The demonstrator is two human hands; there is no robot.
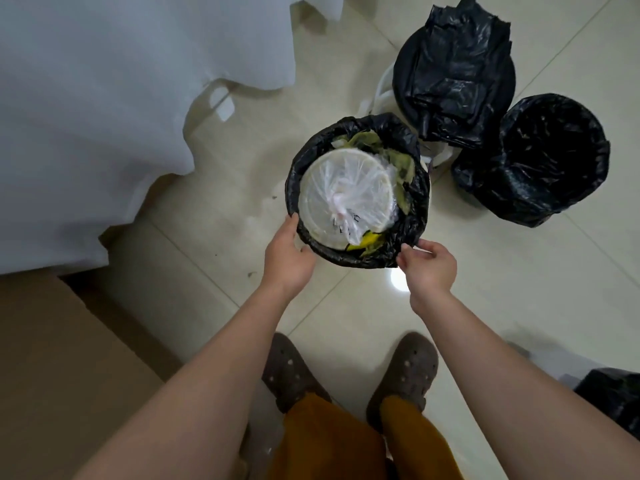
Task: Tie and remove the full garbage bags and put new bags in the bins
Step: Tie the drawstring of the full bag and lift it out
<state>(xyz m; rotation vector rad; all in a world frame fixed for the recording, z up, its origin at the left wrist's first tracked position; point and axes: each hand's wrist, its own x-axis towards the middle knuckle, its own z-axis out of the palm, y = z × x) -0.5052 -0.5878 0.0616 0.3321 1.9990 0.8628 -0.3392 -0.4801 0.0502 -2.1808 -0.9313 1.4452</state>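
A full bin lined with a black garbage bag (414, 202) stands on the tiled floor in front of me. On top of its rubbish lies a round white container wrapped in clear plastic (346, 199), with green and yellow scraps around it. My left hand (287, 254) holds the bag's folded rim at the near left. My right hand (429, 263) pinches the rim at the near right. A stack of folded new black bags (457, 74) lies on a round black stool behind. A second bin with an empty black bag (540, 157) stands at the right.
A white cloth (104, 98) hangs down at the left, over a brown cardboard box (62, 358). Another black bag (616, 400) shows at the lower right edge. My feet in brown clogs (401, 375) stand on the pale tiles just behind the bin.
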